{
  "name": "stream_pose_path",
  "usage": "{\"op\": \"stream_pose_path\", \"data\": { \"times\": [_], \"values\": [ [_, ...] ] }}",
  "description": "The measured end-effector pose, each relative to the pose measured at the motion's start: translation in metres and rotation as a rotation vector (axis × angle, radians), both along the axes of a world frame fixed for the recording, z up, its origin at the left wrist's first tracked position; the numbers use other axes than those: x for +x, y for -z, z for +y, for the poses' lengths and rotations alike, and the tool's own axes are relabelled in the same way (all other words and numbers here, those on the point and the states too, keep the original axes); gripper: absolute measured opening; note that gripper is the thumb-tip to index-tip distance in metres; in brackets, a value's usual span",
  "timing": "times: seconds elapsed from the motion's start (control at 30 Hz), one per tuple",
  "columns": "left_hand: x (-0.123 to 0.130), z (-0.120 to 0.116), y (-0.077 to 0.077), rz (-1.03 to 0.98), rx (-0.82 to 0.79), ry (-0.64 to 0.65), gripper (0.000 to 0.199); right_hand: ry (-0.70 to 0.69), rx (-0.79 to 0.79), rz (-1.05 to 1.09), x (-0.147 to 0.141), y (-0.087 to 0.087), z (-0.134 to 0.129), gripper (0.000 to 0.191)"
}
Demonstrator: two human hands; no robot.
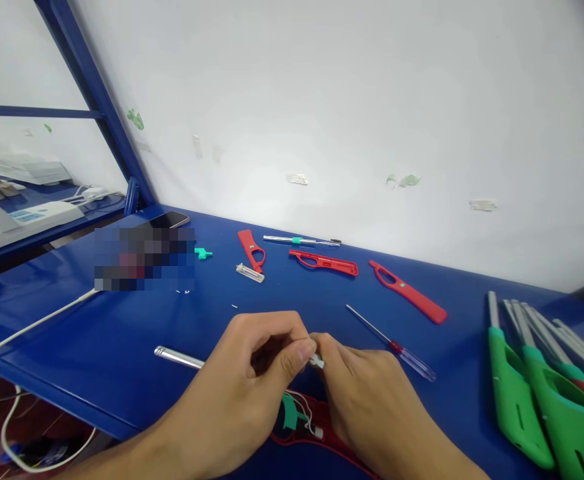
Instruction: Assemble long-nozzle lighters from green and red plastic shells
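My left hand (257,380) and my right hand (367,393) meet at the lower centre, fingertips pinched together around a small white part (317,361). Under them lies an open red casing (325,430) with a green piece (289,411) and thin white wires inside, partly covered by my hands. A silver metal tube (178,357) sticks out to the left from behind my left wrist. Beyond my right hand rests a screwdriver (415,363) with a clear handle.
Red casing halves (415,300), a silver rod (282,239), a clear tank (251,273) and a green piece (203,253) lie farther back. Green-handled lighters (519,407) are piled at the right. A phone (172,219) and white cable (37,325) are at the left.
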State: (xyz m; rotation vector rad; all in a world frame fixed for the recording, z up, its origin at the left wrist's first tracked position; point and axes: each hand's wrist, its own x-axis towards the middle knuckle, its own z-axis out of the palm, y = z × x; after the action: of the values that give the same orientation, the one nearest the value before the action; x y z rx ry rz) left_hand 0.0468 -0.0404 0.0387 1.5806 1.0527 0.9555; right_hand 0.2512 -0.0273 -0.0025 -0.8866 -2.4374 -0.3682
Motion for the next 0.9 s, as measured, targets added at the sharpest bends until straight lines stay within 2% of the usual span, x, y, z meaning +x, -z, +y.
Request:
{"op": "stream_pose_path", "data": {
  "times": [0.3, 0.4, 0.53, 0.6, 0.7, 0.8, 0.9],
  "values": [
    [0.001, 0.001, -0.01, 0.009, 0.024, 0.007, 0.039, -0.016, -0.036, 0.033, 0.002, -0.005, 0.004, 0.036],
    [-0.005, 0.005, -0.014, 0.146, 0.076, -0.012, 0.042, -0.022, -0.102, 0.053, 0.007, -0.008, 0.008, 0.031],
    [-0.013, 0.011, -0.016, 0.401, 0.197, -0.058, 0.05, 0.054, -0.196, 0.158, 0.017, -0.014, 0.014, 0.026],
    [-0.017, 0.013, -0.012, 0.524, 0.263, -0.013, 0.048, 0.097, -0.244, 0.235, 0.021, -0.017, 0.018, 0.025],
    [-0.02, 0.014, -0.001, 0.676, 0.384, 0.139, 0.035, 0.112, -0.327, 0.309, 0.026, -0.021, 0.024, 0.021],
    [-0.023, 0.013, 0.012, 0.751, 0.482, 0.284, 0.029, 0.077, -0.43, 0.337, 0.03, -0.026, 0.027, 0.01],
    [-0.025, 0.012, 0.019, 0.772, 0.505, 0.379, 0.032, 0.047, -0.535, 0.377, 0.035, -0.034, 0.028, 0.015]
  ]
}}
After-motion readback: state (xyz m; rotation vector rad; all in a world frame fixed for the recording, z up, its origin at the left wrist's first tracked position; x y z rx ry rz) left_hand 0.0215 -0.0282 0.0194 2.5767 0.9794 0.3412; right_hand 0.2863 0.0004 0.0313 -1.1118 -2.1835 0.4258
